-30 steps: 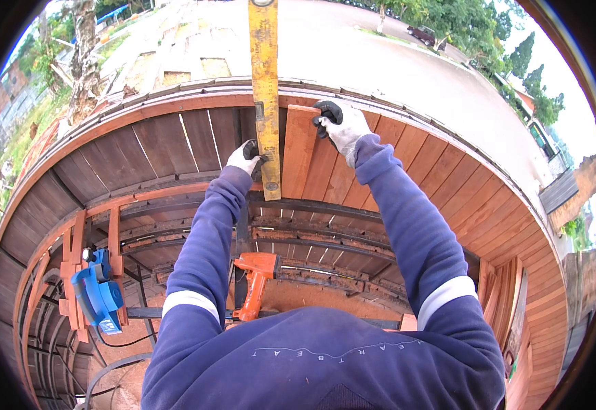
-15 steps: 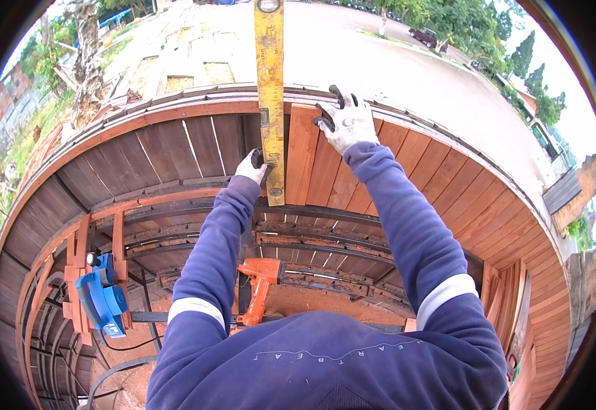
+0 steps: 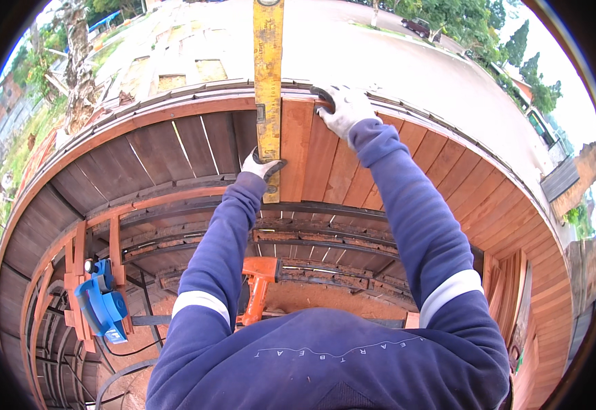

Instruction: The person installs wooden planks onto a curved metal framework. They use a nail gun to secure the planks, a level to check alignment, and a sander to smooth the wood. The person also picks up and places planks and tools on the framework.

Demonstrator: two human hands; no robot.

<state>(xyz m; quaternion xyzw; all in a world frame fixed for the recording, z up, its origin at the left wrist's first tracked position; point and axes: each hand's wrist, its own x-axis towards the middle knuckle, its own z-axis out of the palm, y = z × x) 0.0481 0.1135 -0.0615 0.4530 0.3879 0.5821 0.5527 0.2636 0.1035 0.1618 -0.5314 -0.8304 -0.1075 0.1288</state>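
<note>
A yellow spirit level (image 3: pixel 268 75), worn and stained, stands upright along the left edge of a reddish wooden plank (image 3: pixel 297 147). My gloved left hand (image 3: pixel 257 166) is closed on the level near its lower end, the thumb laid across its face. At the top of the planking, my gloved right hand (image 3: pixel 350 113) rests by the upper edge, just right of that plank. Its thumb and forefinger curve apart, with a gap between them; the other fingers are partly hidden. Both gloves are white with dark palms.
Fitted reddish boards (image 3: pixel 448 174) curve away to the right; dark boards (image 3: pixel 157 154) show gaps at left. Below, an orange nail gun (image 3: pixel 259 287) stands near my body. A blue power tool (image 3: pixel 103 304) with a cord sits on wooden strips at left. Dark curved ribs (image 3: pixel 325 240) cross underneath.
My right hand has drawn its spread fingers in toward the upper edge. My left thumb now reaches across the level's face. The view has shifted slightly.
</note>
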